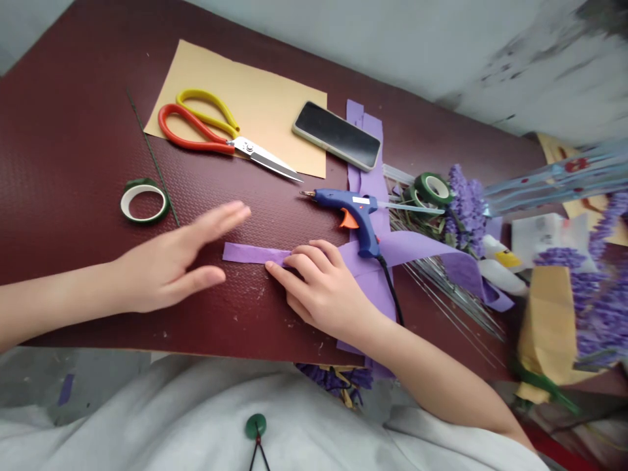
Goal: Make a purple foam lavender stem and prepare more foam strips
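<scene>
My right hand (pixel 321 288) rests on a long purple crepe paper strip (pixel 252 254), its index finger at the strip's lower edge and the other fingers curled over it. The strip lies along the table and runs right under the hand, curling up beyond it. My left hand (pixel 174 261) hovers left of the strip's end, fingers stretched and thumb apart, holding nothing. A blue glue gun (pixel 360 209) with an orange trigger lies just above my right hand, on more purple paper (pixel 375 294). A dark green wire stem (pixel 153 156) lies beyond my left hand.
Red-and-yellow-handled scissors (pixel 245 145) and a phone (pixel 338 134) lie on a tan paper sheet (pixel 275 85). A green tape roll (pixel 144 201) sits at left. Purple flowers (pixel 465 206), wires (pixel 456 301) and more tape rolls (pixel 434 188) crowd the right side. The table's front edge is near my body.
</scene>
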Demonstrator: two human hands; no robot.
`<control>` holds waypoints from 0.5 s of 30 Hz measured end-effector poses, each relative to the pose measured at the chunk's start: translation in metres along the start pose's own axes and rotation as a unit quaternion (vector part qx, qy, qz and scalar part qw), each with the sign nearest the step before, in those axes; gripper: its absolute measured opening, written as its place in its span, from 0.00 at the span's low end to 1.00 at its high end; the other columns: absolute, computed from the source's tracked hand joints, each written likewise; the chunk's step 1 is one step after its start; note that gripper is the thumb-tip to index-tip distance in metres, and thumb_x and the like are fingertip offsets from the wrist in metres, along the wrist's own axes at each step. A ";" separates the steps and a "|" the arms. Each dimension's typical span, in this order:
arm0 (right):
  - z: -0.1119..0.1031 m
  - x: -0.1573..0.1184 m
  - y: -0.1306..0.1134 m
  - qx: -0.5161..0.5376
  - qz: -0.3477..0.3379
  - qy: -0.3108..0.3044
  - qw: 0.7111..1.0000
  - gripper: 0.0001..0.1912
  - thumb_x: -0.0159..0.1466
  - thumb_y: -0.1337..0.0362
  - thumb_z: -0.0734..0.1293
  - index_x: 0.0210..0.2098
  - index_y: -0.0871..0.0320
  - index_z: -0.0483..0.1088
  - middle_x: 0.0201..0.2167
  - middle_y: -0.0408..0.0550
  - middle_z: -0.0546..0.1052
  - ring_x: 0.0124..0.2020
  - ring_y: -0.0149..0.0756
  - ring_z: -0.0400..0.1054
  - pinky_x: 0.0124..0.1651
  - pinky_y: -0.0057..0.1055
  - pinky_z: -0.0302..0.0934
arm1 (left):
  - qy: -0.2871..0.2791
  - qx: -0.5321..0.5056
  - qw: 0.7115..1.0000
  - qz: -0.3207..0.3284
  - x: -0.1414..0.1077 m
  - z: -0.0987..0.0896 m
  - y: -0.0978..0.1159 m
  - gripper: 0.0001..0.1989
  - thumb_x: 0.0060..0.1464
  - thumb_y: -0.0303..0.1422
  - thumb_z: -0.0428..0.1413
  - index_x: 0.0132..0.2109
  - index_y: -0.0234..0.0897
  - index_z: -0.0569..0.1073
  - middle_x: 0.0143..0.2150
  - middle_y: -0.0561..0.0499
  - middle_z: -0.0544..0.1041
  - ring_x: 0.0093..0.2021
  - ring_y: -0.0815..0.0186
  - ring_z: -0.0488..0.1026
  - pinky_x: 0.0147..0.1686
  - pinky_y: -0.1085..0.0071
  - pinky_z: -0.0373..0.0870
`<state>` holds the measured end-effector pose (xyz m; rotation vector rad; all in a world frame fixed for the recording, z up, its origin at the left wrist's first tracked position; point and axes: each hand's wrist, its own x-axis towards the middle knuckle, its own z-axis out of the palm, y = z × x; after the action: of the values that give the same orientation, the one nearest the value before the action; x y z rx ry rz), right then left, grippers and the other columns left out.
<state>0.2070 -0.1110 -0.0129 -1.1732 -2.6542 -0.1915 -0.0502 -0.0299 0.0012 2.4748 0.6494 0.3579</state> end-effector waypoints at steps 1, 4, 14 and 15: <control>0.000 0.000 0.000 0.001 -0.001 -0.002 1.000 0.16 0.63 0.70 0.59 0.49 0.62 0.71 0.35 0.51 0.73 0.43 0.41 0.60 0.50 0.42 0.56 | 0.061 -0.015 0.998 -0.024 0.000 -0.004 -0.001 0.29 0.62 0.39 0.48 0.67 0.41 0.51 0.66 0.46 0.60 0.65 0.59 0.58 0.63 0.63 0.58; 0.000 0.000 0.001 0.005 -0.002 -0.001 1.000 0.16 0.63 0.70 0.59 0.48 0.63 0.71 0.34 0.51 0.73 0.43 0.41 0.60 0.51 0.42 0.56 | 0.187 -0.039 0.981 -0.034 0.001 -0.011 -0.003 0.13 0.56 0.32 0.56 0.49 0.43 0.70 0.49 0.51 0.76 0.49 0.64 0.73 0.49 0.68 0.71; 0.002 -0.002 0.002 0.028 0.001 0.002 1.000 0.17 0.63 0.70 0.59 0.49 0.63 0.70 0.35 0.52 0.72 0.45 0.42 0.60 0.51 0.44 0.57 | 0.151 -0.294 0.934 -0.138 0.009 -0.006 0.000 0.03 0.54 0.32 0.58 0.36 0.38 0.74 0.35 0.51 0.79 0.35 0.66 0.76 0.37 0.69 0.75; 0.002 -0.002 0.002 0.028 0.001 0.003 1.000 0.17 0.63 0.70 0.59 0.49 0.63 0.70 0.35 0.52 0.72 0.45 0.42 0.60 0.51 0.44 0.57 | 0.146 -0.334 0.918 -0.155 0.009 -0.006 0.000 0.05 0.54 0.34 0.58 0.38 0.38 0.75 0.36 0.49 0.80 0.35 0.65 0.77 0.37 0.67 0.76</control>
<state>0.2099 -0.1106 -0.0154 -1.1566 -2.6352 -0.1196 -0.0450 -0.0224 0.0069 1.6521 0.8535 0.6993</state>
